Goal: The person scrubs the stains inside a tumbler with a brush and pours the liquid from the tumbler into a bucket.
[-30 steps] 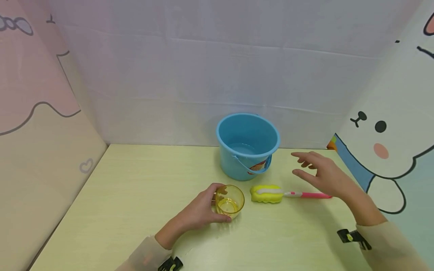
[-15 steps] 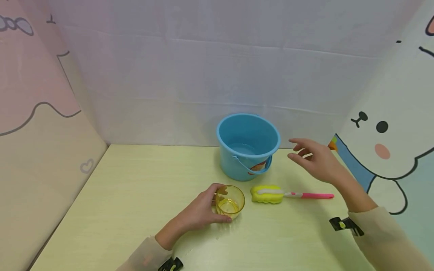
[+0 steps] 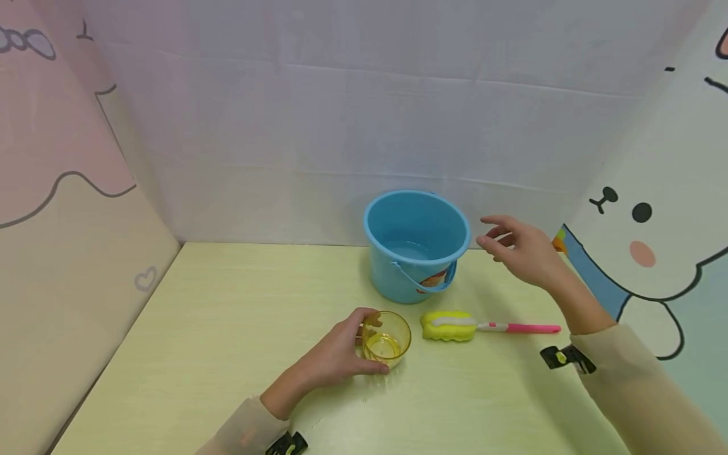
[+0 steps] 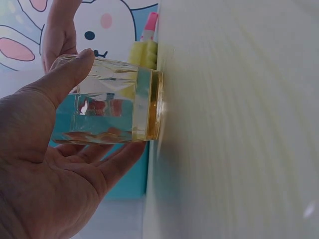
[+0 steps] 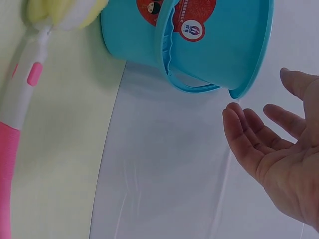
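Observation:
A clear amber-tinted glass cup [image 3: 396, 352] stands upright on the table. My left hand [image 3: 335, 358] holds it from the left side, thumb on the near side and fingers round the far side. In the left wrist view the cup's [image 4: 107, 117] base touches the tabletop. Raised in the air, my right hand [image 3: 526, 254] is just right of the rim of a light blue bucket [image 3: 392, 275]. Its fingers are loosely bent and hold nothing. In the right wrist view the fingertips lie near the bucket's [image 5: 214, 55] rim, apart from it.
A sponge brush [image 3: 449, 327] with a yellow head and a pink and white handle lies in front of the bucket, right of the cup. Behind the pale table [image 3: 244, 297] hangs a white sheet [image 3: 273, 139]. Cartoon-printed panels flank both sides.
My right hand has risen and moved left, from above the brush handle towards the bucket's rim. The left hand and the cup have stayed in place.

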### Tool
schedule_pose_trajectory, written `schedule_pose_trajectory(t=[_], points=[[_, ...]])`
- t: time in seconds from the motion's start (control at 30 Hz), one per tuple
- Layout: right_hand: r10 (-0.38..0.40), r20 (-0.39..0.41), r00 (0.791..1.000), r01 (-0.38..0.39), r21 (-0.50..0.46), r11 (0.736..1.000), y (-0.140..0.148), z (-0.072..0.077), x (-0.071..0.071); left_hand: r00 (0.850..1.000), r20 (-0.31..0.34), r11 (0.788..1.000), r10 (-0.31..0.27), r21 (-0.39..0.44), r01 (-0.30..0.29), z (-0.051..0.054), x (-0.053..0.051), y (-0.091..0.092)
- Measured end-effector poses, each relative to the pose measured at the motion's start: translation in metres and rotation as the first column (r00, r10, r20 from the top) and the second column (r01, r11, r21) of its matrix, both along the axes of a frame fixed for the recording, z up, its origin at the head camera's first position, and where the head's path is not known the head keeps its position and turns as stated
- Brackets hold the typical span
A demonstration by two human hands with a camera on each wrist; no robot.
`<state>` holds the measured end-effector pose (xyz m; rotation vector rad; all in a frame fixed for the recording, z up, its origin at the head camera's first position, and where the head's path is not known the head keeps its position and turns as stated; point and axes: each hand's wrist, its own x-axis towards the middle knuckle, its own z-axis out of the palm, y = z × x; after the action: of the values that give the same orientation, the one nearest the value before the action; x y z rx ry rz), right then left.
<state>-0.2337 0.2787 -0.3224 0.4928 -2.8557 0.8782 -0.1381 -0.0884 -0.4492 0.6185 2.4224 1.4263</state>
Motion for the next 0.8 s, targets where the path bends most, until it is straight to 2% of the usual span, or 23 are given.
schedule_pose_trajectory(t=[0.17,0.47,0.6,0.8], points=[[-0.016,0.055,0.998,0.019,-0.043,0.999,-0.004,0.002,-0.01,1.0,-0.002,1.0,-0.002,0.002,0.002,0.0,0.0,0.0],[-0.019,0.191,0.981,0.059,-0.206,0.977,-0.011,0.004,-0.029,1.0,0.023,1.0,0.004,0.018,-0.004,-0.001,0.0,0.0],[-0.006,0.259,0.966,0.076,-0.262,0.962,-0.015,0.004,-0.038,1.0,0.02,1.0,0.003,0.016,-0.004,-0.002,0.0,-0.001],[0.017,0.369,0.929,0.114,-0.332,0.936,-0.02,0.006,-0.05,1.0,0.015,1.0,0.003,0.01,-0.003,-0.003,-0.001,0.0]])
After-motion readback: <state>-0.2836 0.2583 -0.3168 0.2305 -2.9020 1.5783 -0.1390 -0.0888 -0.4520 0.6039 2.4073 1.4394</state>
